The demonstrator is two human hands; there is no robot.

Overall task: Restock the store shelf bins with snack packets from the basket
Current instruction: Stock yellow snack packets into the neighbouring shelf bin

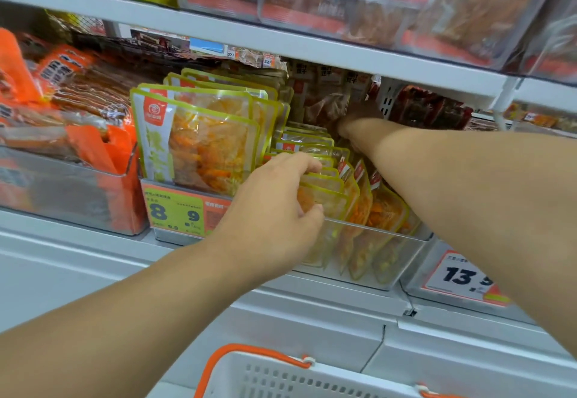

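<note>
A clear shelf bin (390, 260) holds a row of green-rimmed snack packets (362, 207) with orange contents. My left hand (274, 210) grips the front packets of that row, fingers curled over their tops and thumb against the front one. My right hand (354, 124) reaches deep into the shelf behind the row, against dark brown packets (324, 104). Its fingers are hidden among the packets, so what it holds cannot be told. The white basket (281, 379) with orange handles sits at the bottom edge; its inside is out of view.
Larger green-rimmed packets (199, 141) stand left of the bin above an 8.9 price tag (175, 210). A clear bin of orange packets (65, 154) sits farther left. The upper shelf board (281, 38) hangs low over my right hand. A 13.9 tag (462, 276) is at the right.
</note>
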